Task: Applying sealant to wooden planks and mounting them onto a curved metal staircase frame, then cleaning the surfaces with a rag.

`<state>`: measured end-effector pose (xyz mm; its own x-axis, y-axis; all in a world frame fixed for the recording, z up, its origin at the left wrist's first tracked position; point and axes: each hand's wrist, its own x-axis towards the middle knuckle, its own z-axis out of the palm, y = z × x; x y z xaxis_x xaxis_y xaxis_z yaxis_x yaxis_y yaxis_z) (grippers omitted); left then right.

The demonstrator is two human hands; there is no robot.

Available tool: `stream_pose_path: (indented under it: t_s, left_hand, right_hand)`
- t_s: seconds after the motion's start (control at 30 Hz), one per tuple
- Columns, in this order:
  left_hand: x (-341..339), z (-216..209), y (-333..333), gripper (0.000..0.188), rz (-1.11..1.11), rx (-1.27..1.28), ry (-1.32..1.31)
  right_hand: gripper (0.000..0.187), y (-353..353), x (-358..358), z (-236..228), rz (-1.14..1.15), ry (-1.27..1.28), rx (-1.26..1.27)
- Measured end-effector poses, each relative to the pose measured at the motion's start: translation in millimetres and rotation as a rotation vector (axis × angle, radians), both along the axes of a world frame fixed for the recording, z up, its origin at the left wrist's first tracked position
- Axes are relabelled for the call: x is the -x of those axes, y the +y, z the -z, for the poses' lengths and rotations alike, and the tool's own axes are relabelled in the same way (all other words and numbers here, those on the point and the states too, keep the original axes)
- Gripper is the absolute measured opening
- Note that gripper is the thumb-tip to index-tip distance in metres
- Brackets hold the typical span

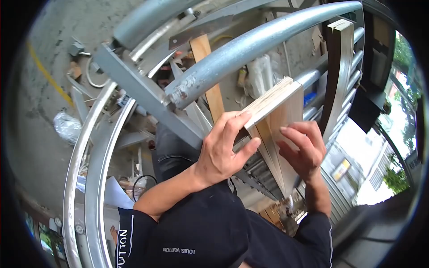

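Observation:
A thick wooden board [268, 103] with a rough layered edge juts up in front of me, its pale face [288, 111] slanting down to the right. The fingers of my left hand [223, 147] curl over its near corner, and the thumb lies along its side. My right hand [304, 145] hovers close to the pale face, fingers half bent and apart, with nothing visible in them. Beneath the board's end, narrower wooden strips [270, 154] run downward. Whether the right fingertips touch the wood is hard to make out.
Large grey metal tubes [250, 42] and a flat grey bar [134, 85] frame the workspace. Bent tubes [91, 165] curve down on the left. Another upright board [338, 67] stands to the right. Plastic wrap [67, 126] and scraps lie on the concrete floor [40, 111].

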<state>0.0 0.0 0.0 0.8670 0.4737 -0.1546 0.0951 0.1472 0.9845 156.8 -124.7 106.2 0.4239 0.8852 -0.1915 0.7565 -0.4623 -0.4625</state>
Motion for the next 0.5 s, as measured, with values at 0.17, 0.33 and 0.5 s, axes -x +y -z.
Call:
stream_pose_path:
  t_s: [0.17, 0.33, 0.5]
  left_hand:
    - [-18, 20, 16, 0.06, 0.035, 0.055, -0.041]
    - [-10, 13, 7, 0.067, 0.004, 0.121, -0.031]
    - [-11, 12, 7, 0.069, 0.013, 0.168, -0.04]
  right_hand:
    - [0.043, 42, -27, 22, -0.081, -0.004, 0.089]
    - [0.043, 51, -26, 19, -0.128, 0.099, 0.15]
    - [0.043, 55, -27, 14, -0.132, 0.109, 0.219]
